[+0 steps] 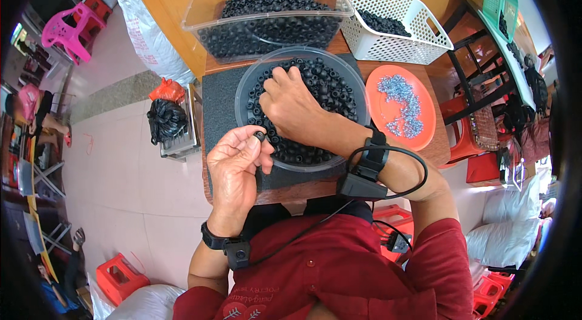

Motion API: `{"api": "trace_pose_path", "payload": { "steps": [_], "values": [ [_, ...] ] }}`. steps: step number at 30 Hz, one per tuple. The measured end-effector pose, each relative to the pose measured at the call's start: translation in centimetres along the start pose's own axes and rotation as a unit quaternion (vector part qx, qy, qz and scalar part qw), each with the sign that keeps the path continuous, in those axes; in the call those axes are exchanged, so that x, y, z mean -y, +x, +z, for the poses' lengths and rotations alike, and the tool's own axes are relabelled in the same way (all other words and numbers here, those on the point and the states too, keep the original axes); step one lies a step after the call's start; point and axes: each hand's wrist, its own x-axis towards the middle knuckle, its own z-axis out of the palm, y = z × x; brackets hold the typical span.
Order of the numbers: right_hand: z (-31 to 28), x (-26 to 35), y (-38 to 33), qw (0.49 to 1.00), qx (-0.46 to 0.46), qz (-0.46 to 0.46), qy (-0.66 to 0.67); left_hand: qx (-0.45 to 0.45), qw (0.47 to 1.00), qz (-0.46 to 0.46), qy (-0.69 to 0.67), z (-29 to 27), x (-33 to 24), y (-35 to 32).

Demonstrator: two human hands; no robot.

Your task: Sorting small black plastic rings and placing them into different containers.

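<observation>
Near the front left rim of a round clear bowl [242,86], my left hand [233,162] pinches a small black round piece with a hole [259,136] between thumb and forefinger. Many like it, black hollow pieces [330,86], fill the bowl. Over the bowl's left half, my right hand [288,100] reaches in among these pieces with its fingers curled. Its fingertips are hidden, so what they hold, if anything, does not show. To the bowl's right lies an orange plate [377,115] bearing a heap of small shiny silvery-blue parts [405,102].
Behind the bowl stands a clear bin [267,15] of similar black pieces. A white perforated basket [394,50] at the back right holds more. Under the bowl lies a dark mat [218,99] on the wooden table [439,138]. Bags sit on a metal stand [185,138] at left.
</observation>
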Motion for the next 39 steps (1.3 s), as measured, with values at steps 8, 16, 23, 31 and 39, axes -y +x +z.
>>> {"api": "trace_pose_path", "payload": {
  "steps": [8,16,23,31,39],
  "values": [
    [-3.8,0.9,-3.1,0.942,-0.114,0.147,0.279,0.008,1.0,-0.015,0.01,0.9,0.1,0.0],
    [-7.2,2.4,-5.4,0.822,-0.146,0.277,0.477,0.069,0.997,-0.039,0.007,2.7,0.8,0.1],
    [-7.3,3.4,-6.4,0.804,-0.192,0.316,0.465,0.078,0.996,-0.02,0.029,4.0,1.3,-0.2],
    [-7.5,3.6,-7.1,0.795,-0.216,0.325,0.464,0.073,0.991,0.033,0.108,5.0,1.9,-0.7],
    [-6.8,4.4,-7.9,0.833,-0.23,0.31,0.396,0.078,0.992,0.029,0.09,4.7,2.4,-0.5]
  ]
}}
